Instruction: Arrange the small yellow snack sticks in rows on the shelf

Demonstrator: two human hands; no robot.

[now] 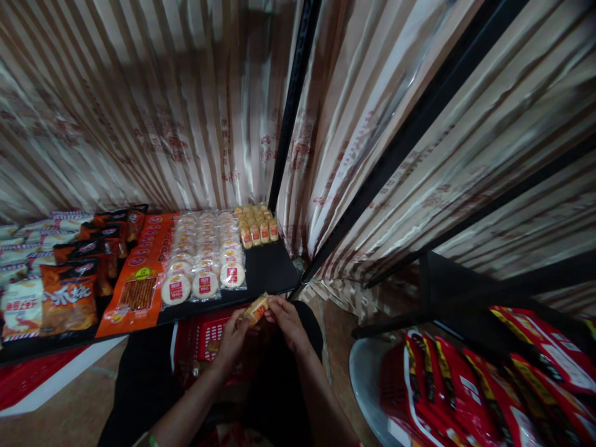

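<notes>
Between my two hands is a small yellow snack packet (257, 309) in a clear wrapper with a red label. The fingers of my left hand (233, 335) close on its left side. My right hand (286, 320) pinches its right end. Both hands are just in front of the black shelf (267, 270), over a red basket (205, 338) with a few similar packets inside. On the shelf, near its back right corner, several matching yellow packets (258, 228) stand in tight rows. Left of them are rows of round white wrapped rice crackers (205, 284).
Farther left on the shelf lie orange stick-snack packs (135, 292), orange-black bags (69, 298) and white bags (21, 307). Black metal posts (293, 105) rise beside pleated curtains (223, 124). At lower right, a basket holds several red bags (470, 385).
</notes>
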